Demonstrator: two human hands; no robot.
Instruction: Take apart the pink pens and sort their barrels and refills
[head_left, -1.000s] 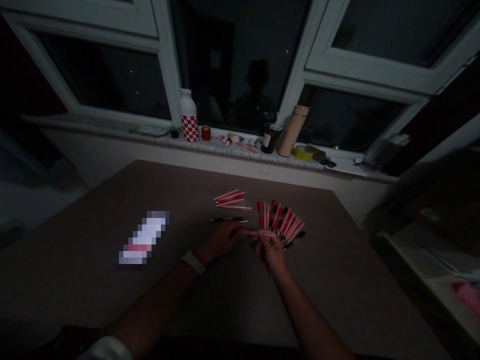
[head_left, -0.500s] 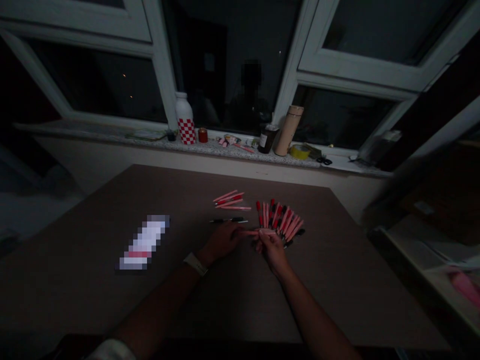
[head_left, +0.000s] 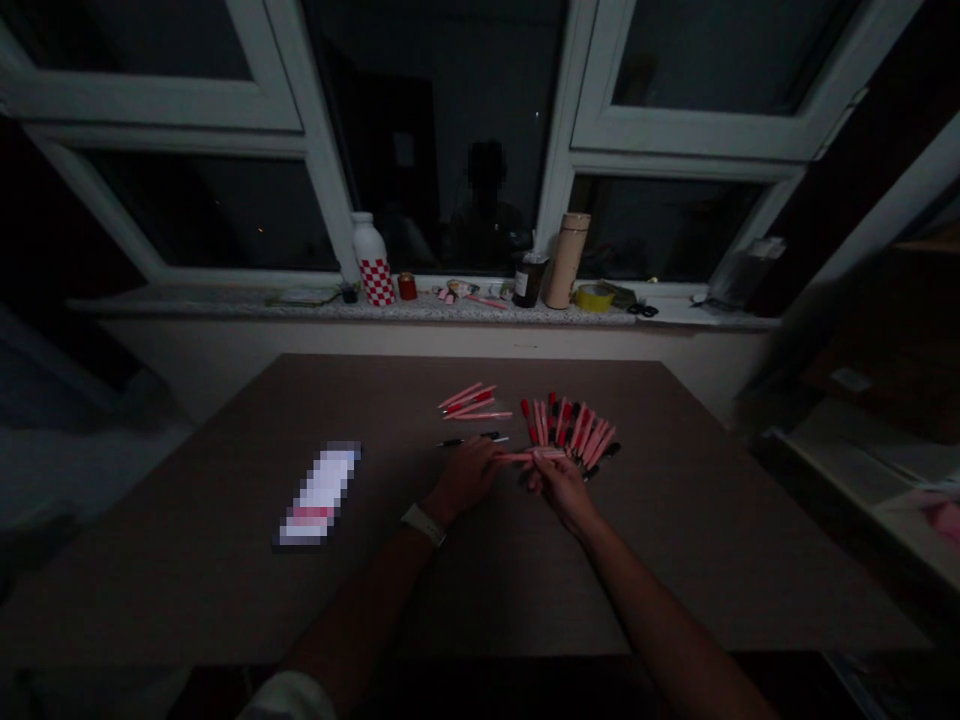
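Note:
Both my hands meet over the middle of a dark brown table (head_left: pixel 225 600). Between them is one pink pen (head_left: pixel 525 456), held level: my left hand (head_left: pixel 469 478) pinches its left end, and my right hand (head_left: pixel 559 482) is closed round its right end. Just behind my right hand lies a fanned pile of several pink, red and black pens (head_left: pixel 574 430). A smaller group of pink and red pens (head_left: pixel 472 402) lies further back to the left. A black pen (head_left: pixel 472 439) rests on the table beside my left fingers.
A blurred-out flat white item (head_left: pixel 319 495) lies left of my hands. The windowsill (head_left: pixel 225 305) holds a red-checked white bottle (head_left: pixel 373 260), a small red jar (head_left: pixel 407 287), a dark jar (head_left: pixel 529 278), a tan flask (head_left: pixel 566 260), yellow tape (head_left: pixel 595 296) and scissors (head_left: pixel 642 310). A shelf (head_left: pixel 862 470) stands right.
The camera has tilted up and shifted, so the table and pens sit slightly higher and to the right in view. My hands keep the same grip on the pink pen.

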